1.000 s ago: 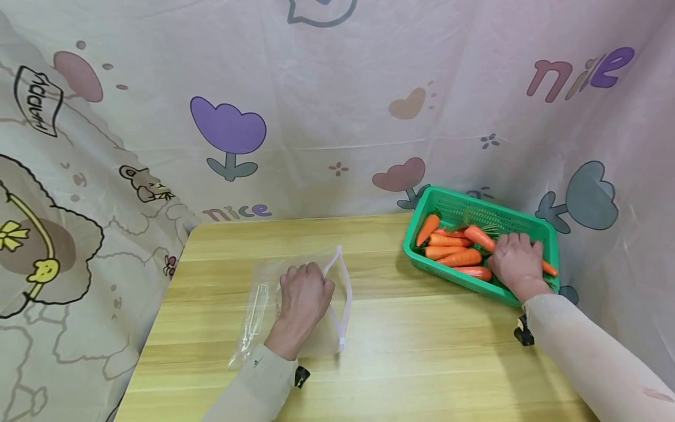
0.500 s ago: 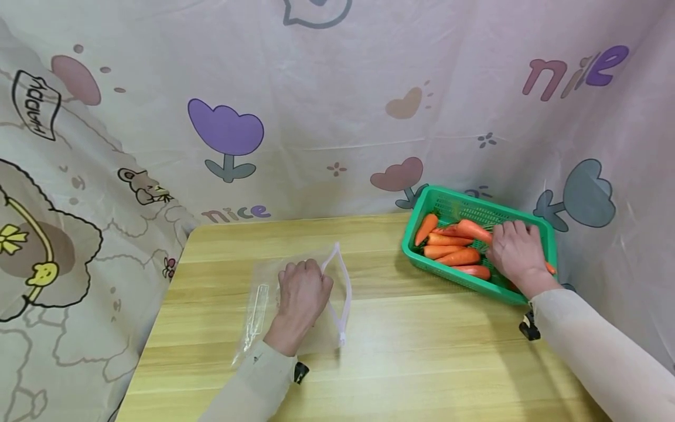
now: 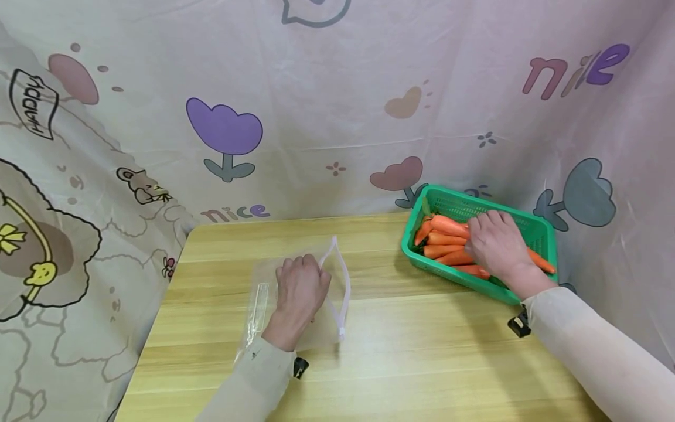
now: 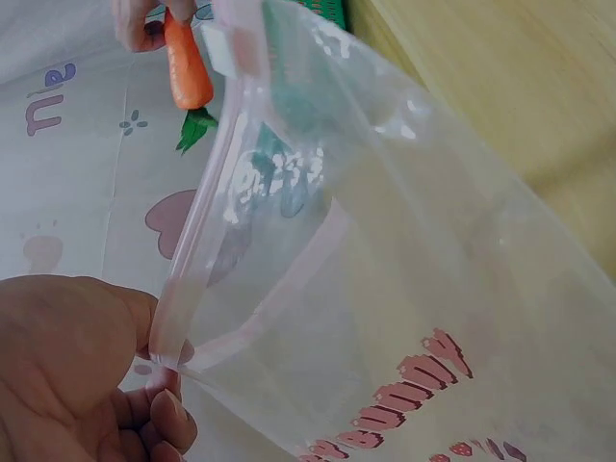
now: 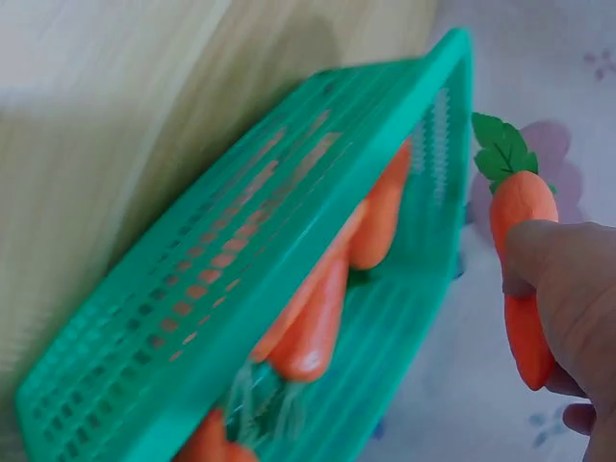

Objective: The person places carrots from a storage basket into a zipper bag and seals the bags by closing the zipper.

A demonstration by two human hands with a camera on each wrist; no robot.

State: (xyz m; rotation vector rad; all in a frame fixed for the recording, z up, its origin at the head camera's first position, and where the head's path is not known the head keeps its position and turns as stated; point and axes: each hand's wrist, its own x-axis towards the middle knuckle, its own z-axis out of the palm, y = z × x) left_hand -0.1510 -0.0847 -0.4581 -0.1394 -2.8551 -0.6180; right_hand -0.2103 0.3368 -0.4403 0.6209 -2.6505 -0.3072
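Observation:
My left hand (image 3: 302, 275) pinches the upper pink zip rim of a clear plastic bag (image 3: 263, 305) lying on the wooden table (image 3: 422, 351). It holds the bag's mouth open toward the right. The left wrist view shows my fingers (image 4: 159, 409) on the zip rim (image 4: 207, 221), with printed red letters on the bag (image 4: 423, 289). My right hand (image 3: 487, 234) grips one orange carrot (image 3: 448, 225) just above the green plastic basket (image 3: 448, 280). In the right wrist view this carrot (image 5: 520, 217) shows green leaves at its top, clear of the basket (image 5: 289, 269).
Several more carrots (image 3: 440, 253) lie in the basket at the table's back right corner. A patterned cloth (image 3: 316, 117) hangs behind the table and along both sides. Bare tabletop lies between the bag and the basket.
My right hand has closed on a carrot and lifted it leftward above the basket. My left hand has kept the bag's mouth open, barely moving.

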